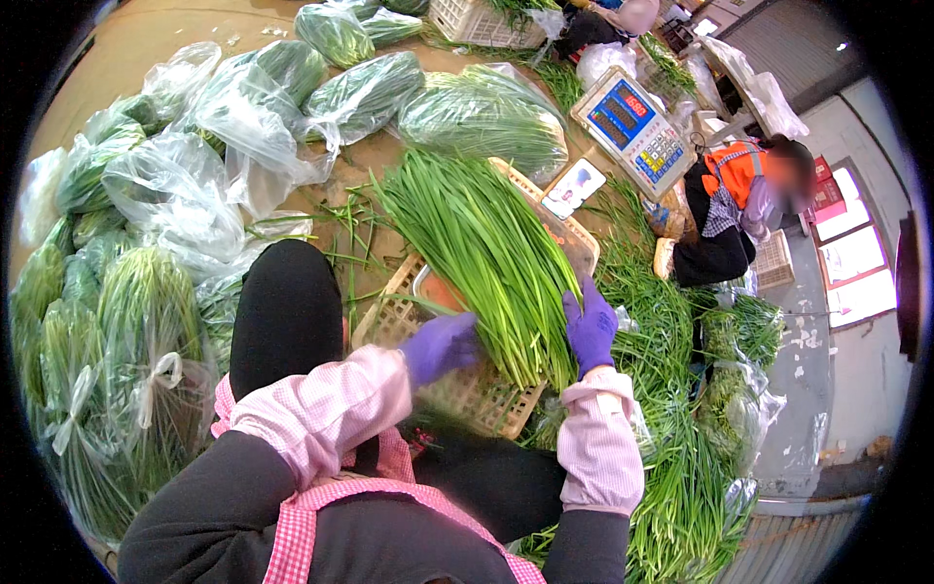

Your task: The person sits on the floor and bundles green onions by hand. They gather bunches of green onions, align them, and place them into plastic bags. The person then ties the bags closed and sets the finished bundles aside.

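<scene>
A large bundle of long green leaves, like garlic chives (481, 255), lies across an upturned or shallow plastic crate (387, 299) in front of me. My left hand (441, 347), in a purple glove and blurred, is at the left side of the bundle's pale stem ends; whether it touches them is unclear. On the other side, my right hand (589, 325), also gloved in purple, rests against the bundle's edge with thumb and fingers apart. Beyond the crate stand a phone (574, 188) with a lit screen and a digital scale (633, 133) with red digits.
Bagged greens (481, 117) lie beyond the bundle, and tied bags (149, 350) stand at the left beside loose clear plastic bags (179, 190). Loose leaves (678, 467) are heaped at my right. A person in an orange vest (733, 175) sits at the right; another person is partly visible at the top.
</scene>
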Demonstrator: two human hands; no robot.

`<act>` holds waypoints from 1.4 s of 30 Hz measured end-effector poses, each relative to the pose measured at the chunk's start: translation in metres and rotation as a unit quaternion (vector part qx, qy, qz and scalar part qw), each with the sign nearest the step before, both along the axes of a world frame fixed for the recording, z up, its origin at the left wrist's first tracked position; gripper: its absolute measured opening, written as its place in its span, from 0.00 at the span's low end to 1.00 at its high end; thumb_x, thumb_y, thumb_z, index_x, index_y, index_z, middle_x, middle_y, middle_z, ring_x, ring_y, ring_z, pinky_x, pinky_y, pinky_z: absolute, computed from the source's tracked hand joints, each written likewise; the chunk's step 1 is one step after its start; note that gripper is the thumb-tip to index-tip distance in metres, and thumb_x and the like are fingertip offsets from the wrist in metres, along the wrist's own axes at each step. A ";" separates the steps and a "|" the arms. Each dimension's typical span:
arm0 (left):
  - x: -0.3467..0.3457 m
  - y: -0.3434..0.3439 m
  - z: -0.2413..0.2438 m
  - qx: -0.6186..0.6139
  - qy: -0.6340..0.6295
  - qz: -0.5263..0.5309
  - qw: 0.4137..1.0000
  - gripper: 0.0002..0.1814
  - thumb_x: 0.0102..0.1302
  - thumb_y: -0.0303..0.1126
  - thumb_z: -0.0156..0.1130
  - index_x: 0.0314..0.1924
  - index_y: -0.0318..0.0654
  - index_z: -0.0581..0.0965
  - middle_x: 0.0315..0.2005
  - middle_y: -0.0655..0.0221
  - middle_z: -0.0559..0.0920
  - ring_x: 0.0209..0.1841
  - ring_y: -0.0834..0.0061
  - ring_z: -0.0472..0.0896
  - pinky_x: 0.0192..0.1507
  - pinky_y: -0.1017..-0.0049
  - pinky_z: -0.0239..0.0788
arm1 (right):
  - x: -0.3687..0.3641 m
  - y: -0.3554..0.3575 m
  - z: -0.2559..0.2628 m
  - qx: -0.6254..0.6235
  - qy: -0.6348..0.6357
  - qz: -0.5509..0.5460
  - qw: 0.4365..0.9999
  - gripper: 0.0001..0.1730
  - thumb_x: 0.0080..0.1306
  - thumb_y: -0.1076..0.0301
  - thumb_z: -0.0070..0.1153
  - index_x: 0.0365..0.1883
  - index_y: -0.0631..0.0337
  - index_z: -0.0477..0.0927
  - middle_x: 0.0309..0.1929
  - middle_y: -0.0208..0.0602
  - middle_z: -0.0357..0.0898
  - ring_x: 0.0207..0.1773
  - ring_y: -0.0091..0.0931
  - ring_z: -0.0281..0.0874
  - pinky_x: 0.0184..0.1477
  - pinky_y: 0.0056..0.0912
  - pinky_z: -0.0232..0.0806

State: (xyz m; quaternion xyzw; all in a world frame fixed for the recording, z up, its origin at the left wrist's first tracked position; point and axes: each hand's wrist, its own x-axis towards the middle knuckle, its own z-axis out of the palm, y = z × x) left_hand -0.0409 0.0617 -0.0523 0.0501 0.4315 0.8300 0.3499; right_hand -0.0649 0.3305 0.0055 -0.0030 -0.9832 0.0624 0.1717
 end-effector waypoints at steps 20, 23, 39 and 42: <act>0.034 -0.033 -0.024 -0.118 -0.061 -0.009 0.991 0.13 0.65 0.39 0.52 0.41 0.37 0.75 0.30 0.73 0.76 0.32 0.80 0.73 0.37 0.78 0.67 | 0.096 -0.112 0.055 0.060 -0.216 -0.155 0.962 0.14 0.64 0.56 0.48 0.29 0.58 0.73 0.24 0.46 0.77 0.28 0.44 0.77 0.29 0.47 0.66; 0.040 -0.036 -0.004 -0.135 -0.033 -0.028 0.990 0.14 0.65 0.39 0.52 0.38 0.34 0.74 0.27 0.72 0.74 0.31 0.79 0.73 0.35 0.78 0.66 | 0.095 -0.126 0.080 0.053 -0.069 -0.086 0.993 0.13 0.65 0.59 0.47 0.26 0.57 0.73 0.21 0.47 0.73 0.25 0.45 0.73 0.26 0.46 0.63; 0.031 -0.033 -0.037 -0.171 0.457 -0.009 0.873 0.10 0.56 0.31 0.60 0.38 0.37 0.75 0.30 0.64 0.76 0.35 0.70 0.76 0.39 0.71 0.70 | 0.135 -0.151 0.135 -0.215 0.095 -0.083 0.968 0.13 0.64 0.68 0.41 0.30 0.67 0.76 0.17 0.27 0.65 0.13 0.14 0.55 0.14 0.17 0.49; 0.042 -0.028 -0.022 -0.088 0.305 0.013 0.948 0.06 0.52 0.28 0.59 0.33 0.39 0.76 0.30 0.61 0.75 0.34 0.60 0.75 0.37 0.66 0.67 | 0.149 -0.147 0.094 -0.485 -0.070 -0.078 0.868 0.16 0.69 0.65 0.38 0.36 0.68 0.74 0.17 0.22 0.61 0.15 0.13 0.54 0.18 0.15 0.52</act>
